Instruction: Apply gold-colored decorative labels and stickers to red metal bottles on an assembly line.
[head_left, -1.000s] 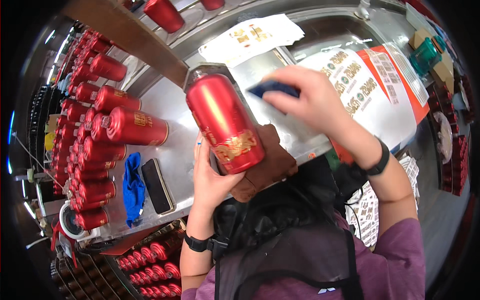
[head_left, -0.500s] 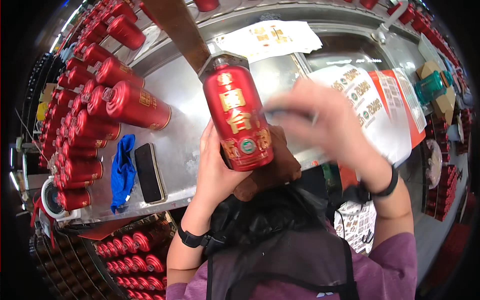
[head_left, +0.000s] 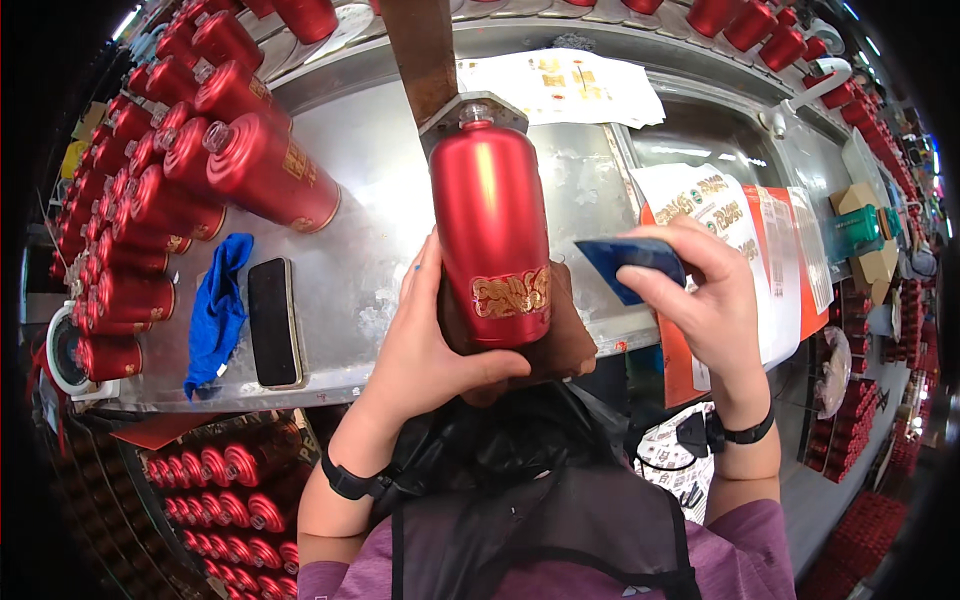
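Observation:
A glossy red bottle (head_left: 490,215) with a clear glass neck lies in front of me, neck pointing away, on a brown padded rest. Its plain side faces up, with a gold patterned band near the base. My left hand (head_left: 425,350) is wrapped round the base end, thumb across the bottom. The neck sits at a metal holder plate (head_left: 440,118) fixed to a brown upright bar. To the right of the bottle and apart from it, my right hand (head_left: 700,285) pinches a dark blue flat scraper (head_left: 625,265) between thumb and fingers.
Many red bottles (head_left: 270,175) crowd the left side. A blue cloth (head_left: 217,315) and a phone (head_left: 273,320) lie on the metal bench. Printed sheets (head_left: 560,90) lie behind, more sheets (head_left: 700,190) at right over an orange-red one (head_left: 682,365). A green container (head_left: 858,232) stands far right.
The bottle has been turned, so its lettered side no longer faces up and a plainer side does. My right hand has moved away from it and slowed, showing the blue scraper clearly.

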